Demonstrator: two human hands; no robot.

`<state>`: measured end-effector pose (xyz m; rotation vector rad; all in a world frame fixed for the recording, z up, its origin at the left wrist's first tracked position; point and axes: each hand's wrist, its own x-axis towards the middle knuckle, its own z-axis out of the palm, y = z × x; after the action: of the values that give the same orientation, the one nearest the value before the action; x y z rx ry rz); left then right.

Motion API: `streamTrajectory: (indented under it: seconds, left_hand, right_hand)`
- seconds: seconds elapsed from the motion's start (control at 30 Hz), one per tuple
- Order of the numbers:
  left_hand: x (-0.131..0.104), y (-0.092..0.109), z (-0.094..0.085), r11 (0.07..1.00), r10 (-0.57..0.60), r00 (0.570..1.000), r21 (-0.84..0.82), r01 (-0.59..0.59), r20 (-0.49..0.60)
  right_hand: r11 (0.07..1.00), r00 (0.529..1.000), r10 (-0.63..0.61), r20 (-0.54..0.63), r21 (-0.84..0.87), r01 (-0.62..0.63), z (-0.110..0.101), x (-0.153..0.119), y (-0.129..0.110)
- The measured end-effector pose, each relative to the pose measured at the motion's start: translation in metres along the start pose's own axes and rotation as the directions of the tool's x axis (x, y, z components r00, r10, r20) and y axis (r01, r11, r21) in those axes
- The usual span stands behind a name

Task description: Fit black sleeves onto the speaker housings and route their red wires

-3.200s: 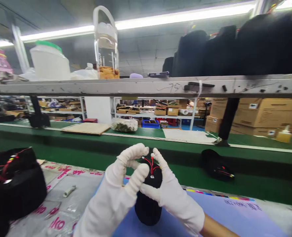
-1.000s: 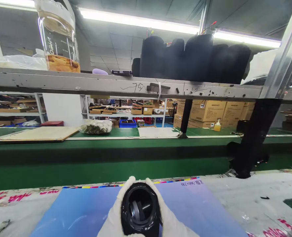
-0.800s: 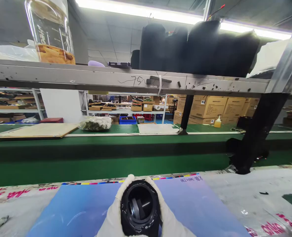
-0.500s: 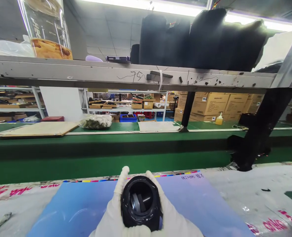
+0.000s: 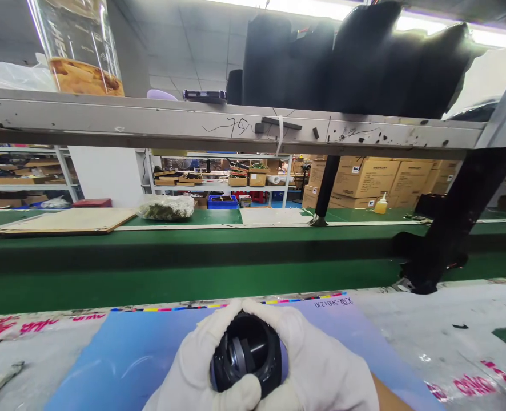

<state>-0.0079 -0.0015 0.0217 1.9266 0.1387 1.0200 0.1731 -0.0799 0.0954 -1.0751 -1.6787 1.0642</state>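
Between my two white-gloved hands is a rounded glossy black part [image 5: 257, 348] with an open, hollow mouth facing me. Inside it I see a greyish disc-like piece and a dark bar; a strip of purple shows at its right side. My left hand [image 5: 197, 359] wraps the left side, its thumb across the lower rim. My right hand [image 5: 321, 359] curves round the right side, and the fingertips of both hands meet at the top. The part is held above a blue-violet printed sheet [image 5: 137, 342] on the bench. Its far side is hidden.
A green conveyor belt [image 5: 193, 279] runs behind the bench. Above it is a shelf [image 5: 150, 117] carrying a glass jar [image 5: 85, 57] and black bulky items [image 5: 304, 68]. A black post [image 5: 454, 222] stands at right. A crumpled tube [image 5: 2, 379] lies at far left.
My fingers, stretched out along both sides before, have folded in over the top of the black part. My left thumb has come up over the rim, and the part has turned slightly.
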Motion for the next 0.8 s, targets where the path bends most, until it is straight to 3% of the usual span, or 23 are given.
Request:
streamTrajectory:
  seconds: [0.1,0.17,0.23,0.33,0.4,0.5,0.67,0.8]
  left_hand:
    - [0.003,0.002,0.006,0.975,-0.117,0.992,-0.196,0.104,-0.056]
    - [0.001,0.001,0.008,0.96,-0.199,0.977,-0.218,0.177,-0.083]
    - [-0.001,0.0,0.006,0.982,-0.162,0.982,-0.114,0.151,-0.096]
    - [-0.002,0.002,-0.001,0.986,-0.049,0.995,0.154,0.063,-0.089]
    - [-0.001,0.006,-0.005,0.966,-0.02,0.994,0.254,0.046,-0.106]
    - [-0.001,0.011,-0.004,0.976,-0.01,0.988,0.213,0.043,-0.155]
    - [-0.002,0.011,0.0,0.945,-0.25,0.937,0.148,0.291,-0.243]
    - [-0.001,0.013,0.002,0.967,-0.182,0.97,0.147,0.206,-0.161]
  right_hand:
    - [0.995,0.999,-0.023,0.048,-0.094,0.028,-0.001,-0.002,-0.01]
    - [0.995,0.997,-0.005,0.08,-0.099,0.013,-0.004,-0.008,-0.011]
    - [0.999,0.997,0.018,0.073,-0.033,-0.016,-0.007,-0.016,-0.005]
    - [0.997,0.996,0.031,-0.089,0.072,-0.025,-0.004,-0.02,0.012]
    - [0.998,0.981,-0.033,-0.19,0.042,0.041,0.001,-0.016,0.024]
    - [0.991,0.967,-0.134,-0.217,-0.02,0.133,0.007,-0.008,0.035]
    - [0.995,0.98,-0.009,-0.201,0.095,0.028,0.004,-0.009,0.035]
    - [0.997,0.978,0.005,-0.206,0.073,0.01,0.003,-0.017,0.026]
